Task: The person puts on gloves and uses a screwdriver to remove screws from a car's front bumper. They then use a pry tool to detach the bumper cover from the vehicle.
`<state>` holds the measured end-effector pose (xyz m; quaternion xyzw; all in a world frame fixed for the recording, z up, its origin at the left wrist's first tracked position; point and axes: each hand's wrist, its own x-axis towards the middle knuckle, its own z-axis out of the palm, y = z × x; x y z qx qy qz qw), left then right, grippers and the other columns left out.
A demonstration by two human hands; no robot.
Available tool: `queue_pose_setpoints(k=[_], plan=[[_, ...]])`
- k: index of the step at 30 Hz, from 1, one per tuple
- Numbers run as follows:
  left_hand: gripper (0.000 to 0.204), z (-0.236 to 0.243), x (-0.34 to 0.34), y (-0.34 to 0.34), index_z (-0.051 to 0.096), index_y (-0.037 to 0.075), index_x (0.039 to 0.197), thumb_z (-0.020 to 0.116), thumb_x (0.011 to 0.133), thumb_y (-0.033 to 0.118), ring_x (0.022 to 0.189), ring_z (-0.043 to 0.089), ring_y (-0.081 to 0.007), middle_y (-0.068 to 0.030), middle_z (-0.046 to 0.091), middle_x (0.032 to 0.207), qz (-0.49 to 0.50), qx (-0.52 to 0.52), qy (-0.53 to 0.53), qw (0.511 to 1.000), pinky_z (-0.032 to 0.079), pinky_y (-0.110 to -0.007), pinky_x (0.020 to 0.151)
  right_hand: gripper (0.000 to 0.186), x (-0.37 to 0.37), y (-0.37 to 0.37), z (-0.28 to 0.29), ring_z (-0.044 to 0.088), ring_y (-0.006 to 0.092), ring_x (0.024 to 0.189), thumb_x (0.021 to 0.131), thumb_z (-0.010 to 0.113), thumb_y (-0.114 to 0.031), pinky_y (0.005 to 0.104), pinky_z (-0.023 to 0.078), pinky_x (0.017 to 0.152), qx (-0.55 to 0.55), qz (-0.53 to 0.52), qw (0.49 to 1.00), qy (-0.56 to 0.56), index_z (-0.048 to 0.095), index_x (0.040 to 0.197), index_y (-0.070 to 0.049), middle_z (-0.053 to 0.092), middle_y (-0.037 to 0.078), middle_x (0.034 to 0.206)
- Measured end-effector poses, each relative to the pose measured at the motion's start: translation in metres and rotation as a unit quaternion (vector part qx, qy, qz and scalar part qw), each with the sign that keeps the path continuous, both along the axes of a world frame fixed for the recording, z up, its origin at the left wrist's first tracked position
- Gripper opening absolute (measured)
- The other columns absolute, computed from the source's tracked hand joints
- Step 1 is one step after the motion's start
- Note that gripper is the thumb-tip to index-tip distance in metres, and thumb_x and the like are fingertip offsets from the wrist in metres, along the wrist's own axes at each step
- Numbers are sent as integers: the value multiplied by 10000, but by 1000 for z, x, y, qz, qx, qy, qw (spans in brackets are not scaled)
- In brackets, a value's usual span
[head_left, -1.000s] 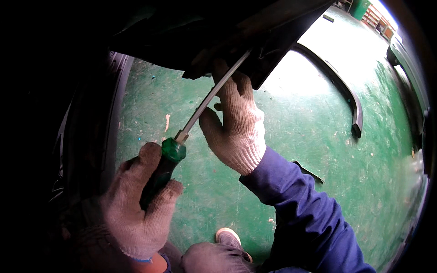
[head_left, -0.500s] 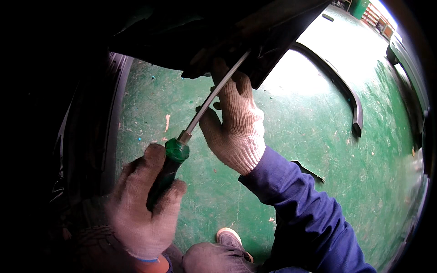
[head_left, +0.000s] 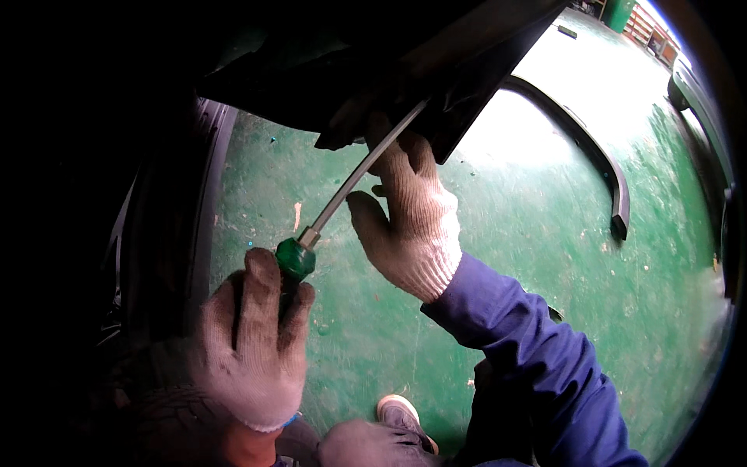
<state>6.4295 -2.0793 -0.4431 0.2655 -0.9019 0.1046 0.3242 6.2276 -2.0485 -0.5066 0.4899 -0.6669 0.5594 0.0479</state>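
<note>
My left hand point(head_left: 253, 350), in a pale knit glove, is closed around the handle of a screwdriver point(head_left: 296, 259); the handle is green at its top and dark below. Its long metal shaft slants up and right, across the fingers of my right hand, and its tip ends in shadow at a dark panel point(head_left: 459, 86) overhead. My right hand point(head_left: 412, 218), gloved too, reaches up to the panel's underside with fingers stretched and thumb apart. Its fingertips are partly lost in the dark.
Below lies a scuffed green floor point(head_left: 373, 342). A long curved dark trim strip point(head_left: 595, 152) rests on it to the right. A tyre point(head_left: 175, 416) shows faintly at lower left, and dark bodywork fills the left side. My shoe point(head_left: 401, 412) and knee are at the bottom.
The view has shifted slightly. The screwdriver handle has moved a little left and its shaft leans more. My left hand's fingers have shifted on the handle; my right hand stays by the panel.
</note>
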Motion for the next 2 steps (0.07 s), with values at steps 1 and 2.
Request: queue_pose_setpoints(k=[1,2], plan=[[596,0,2,0,610,138,1407,807,845,164,955,688,-284,-134,630,1141,2,1,-10,1000,602,-334,742,859,-1,-1,-2,621,467,1094,759,684,-14,494,581,840,1,8,1000,8,337,1537,-128,490,257,1330],[596,0,2,0,610,138,1407,807,845,164,955,688,-284,-134,630,1141,5,-1,-12,1000,602,-334,742,879,-2,-3,-3,617,472,1099,760,685,-15,496,579,845,1,16,1000,15,319,1551,-133,488,257,1335]])
